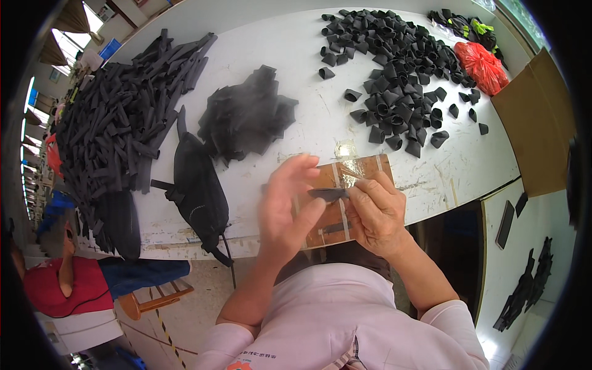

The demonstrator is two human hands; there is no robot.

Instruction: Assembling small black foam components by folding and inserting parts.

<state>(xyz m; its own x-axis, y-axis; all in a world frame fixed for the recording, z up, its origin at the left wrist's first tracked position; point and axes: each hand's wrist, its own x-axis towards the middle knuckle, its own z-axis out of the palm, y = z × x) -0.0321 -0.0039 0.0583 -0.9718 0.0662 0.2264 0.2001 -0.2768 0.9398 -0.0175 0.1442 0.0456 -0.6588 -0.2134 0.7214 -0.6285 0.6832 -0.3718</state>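
Note:
Over the brown board at the table's front edge, my right hand pinches a small dark fabric piece between thumb and fingers. The piece points left, and its right end is hidden by the fingertips. Just left of it is my left hand, smeared by motion, with its fingers stretched out and apart from the thumb. The left thumb tip lies close to the piece; whether they touch I cannot tell. Clear tape covers part of the board, and a dark strip lies near its lower edge.
Beyond the board lies a loose stack of dark flat pieces. A heap of long dark strips and a black pouch are to the left. Small black loops, a red plastic bag and cardboard are right. Someone in red sits lower left.

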